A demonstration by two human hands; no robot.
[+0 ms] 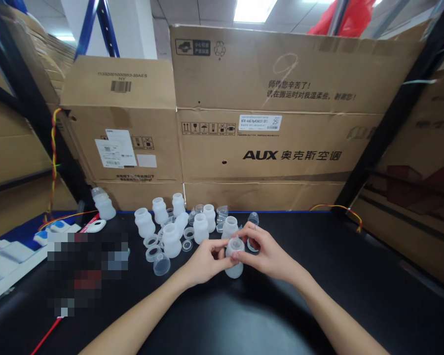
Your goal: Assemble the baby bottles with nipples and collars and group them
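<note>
My left hand (pixel 204 262) and my right hand (pixel 263 254) meet over the black table (pixel 318 296) and both grip one small translucent white bottle (pixel 235 268). The fingers pinch around its top, where a ring or nipple part sits. Just behind my hands stands a cluster of several more white bottles (pixel 170 227), mixed with loose screw rings (pixel 151 241) and clear domed caps (pixel 162 265). One bottle (pixel 103 203) stands apart at the far left, near the boxes.
Large cardboard boxes (pixel 266 143) wall off the back of the table. Black shelf posts (pixel 395 113) rise on the right and left. White and blue devices (pixel 59 228), coloured wires (pixel 54 153) and a blurred patch lie at the left.
</note>
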